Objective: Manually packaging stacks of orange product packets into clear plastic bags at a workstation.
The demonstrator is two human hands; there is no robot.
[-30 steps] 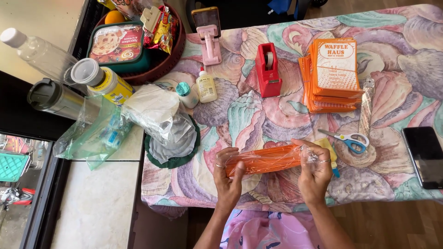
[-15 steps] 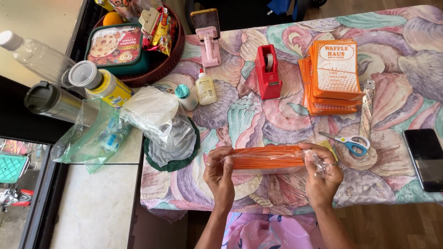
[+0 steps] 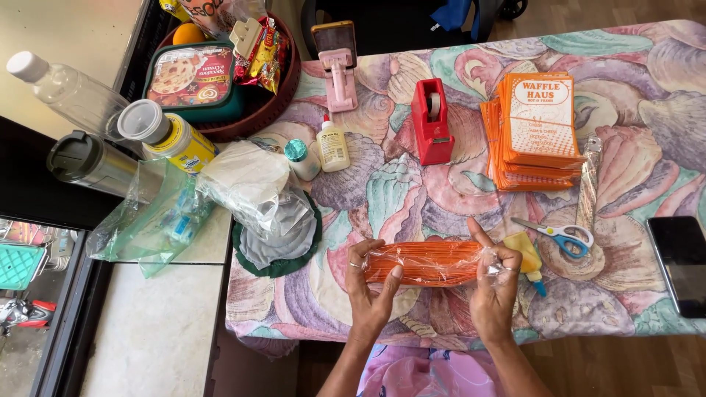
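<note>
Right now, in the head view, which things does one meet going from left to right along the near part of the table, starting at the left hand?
Left hand → orange packet in clear wrap → right hand → yellow glue bottle → scissors → black phone.

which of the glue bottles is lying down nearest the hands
The yellow glue bottle beside the right hand, near the scissors; the white one stands upright farther away.

Table (image 3: 647, 66) with shell-pattern cloth, bearing red tape dispenser (image 3: 431, 121), orange paper stack (image 3: 535, 132), scissors (image 3: 559, 235), glue bottle (image 3: 333, 145), black phone (image 3: 680, 265).
</note>
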